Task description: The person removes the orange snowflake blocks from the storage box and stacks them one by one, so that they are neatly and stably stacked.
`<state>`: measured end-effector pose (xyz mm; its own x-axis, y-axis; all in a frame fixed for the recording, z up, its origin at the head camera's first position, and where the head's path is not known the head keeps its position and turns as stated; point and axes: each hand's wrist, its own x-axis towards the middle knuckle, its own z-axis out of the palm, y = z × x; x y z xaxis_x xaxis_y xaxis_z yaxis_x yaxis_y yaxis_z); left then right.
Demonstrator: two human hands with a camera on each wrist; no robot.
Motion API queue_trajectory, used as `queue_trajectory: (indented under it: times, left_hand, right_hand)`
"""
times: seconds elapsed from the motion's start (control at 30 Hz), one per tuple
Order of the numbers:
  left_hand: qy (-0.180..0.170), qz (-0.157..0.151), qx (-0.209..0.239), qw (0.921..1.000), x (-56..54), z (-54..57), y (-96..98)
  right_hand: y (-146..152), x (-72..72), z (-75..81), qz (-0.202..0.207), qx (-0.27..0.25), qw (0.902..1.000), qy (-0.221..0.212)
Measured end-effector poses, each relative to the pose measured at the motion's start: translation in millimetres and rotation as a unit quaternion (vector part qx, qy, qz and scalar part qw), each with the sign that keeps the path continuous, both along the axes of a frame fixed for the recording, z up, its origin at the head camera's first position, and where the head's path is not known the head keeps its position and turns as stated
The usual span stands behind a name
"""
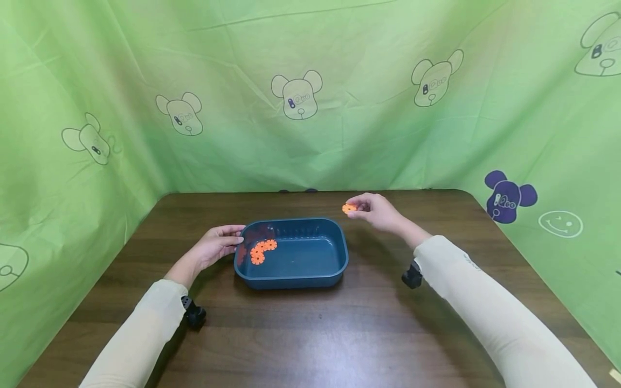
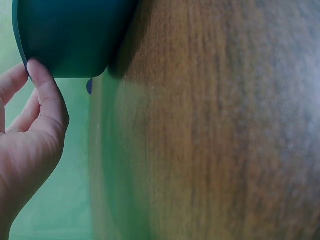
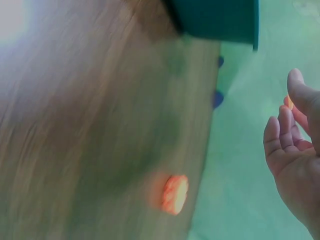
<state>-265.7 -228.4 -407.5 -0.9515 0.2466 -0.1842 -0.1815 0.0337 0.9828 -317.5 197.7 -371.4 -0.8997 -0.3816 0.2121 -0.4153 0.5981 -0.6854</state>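
A dark blue rectangular tub [image 1: 301, 282] stands on the table, with several orange flower-shaped discs [image 1: 258, 256] lying at the left of its floor. My left hand [image 1: 220, 246] pinches the tub's left rim between thumb and fingers; the left wrist view shows the thumb on the tub wall [image 2: 70, 35]. Beyond the tub's far right corner, my right hand [image 1: 373, 210] holds an orange flower-shaped disc [image 1: 348, 208] by thumb and fingertips, raised above the table. The right wrist view shows only a sliver of that disc behind the thumb.
In the right wrist view, a small orange stack [image 3: 175, 194] sits on the table; the head view does not show it. The brown wooden table [image 1: 291, 334] meets a green printed curtain [image 1: 242, 156] at the back and sides.
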Motion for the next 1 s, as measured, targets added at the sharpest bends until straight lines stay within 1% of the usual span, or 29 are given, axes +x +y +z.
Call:
queue_trajectory:
  times: [0.17,0.43,0.57,0.8,1.0]
  left_hand:
    - [0.005,-0.001,-0.003,1.0,-0.3,-0.3,0.0]
    - [0.006,-0.002,0.003,1.0,-2.4,-3.0,-1.0]
    - [0.007,-0.003,0.002,1.0,-2.7,-3.6,-1.4]
    - [0.009,-0.006,0.004,0.9999,-3.5,-3.7,-1.8]
    - [0.007,-0.003,0.003,1.0,-4.1,-4.2,-2.0]
  right_hand:
    - [20.7,-2.0,-8.6,-0.034,-0.001,0.9994,0.004]
    - [47.7,-8.6,-25.5,-0.073,0.001,0.9971,-0.023]
    - [56.8,-12.2,-34.5,-0.082,-0.005,0.9964,-0.019]
    - [70.0,-15.9,-46.5,-0.085,-0.031,0.9956,-0.023]
    - [78.4,-15.1,-52.9,-0.086,-0.016,0.9952,-0.045]
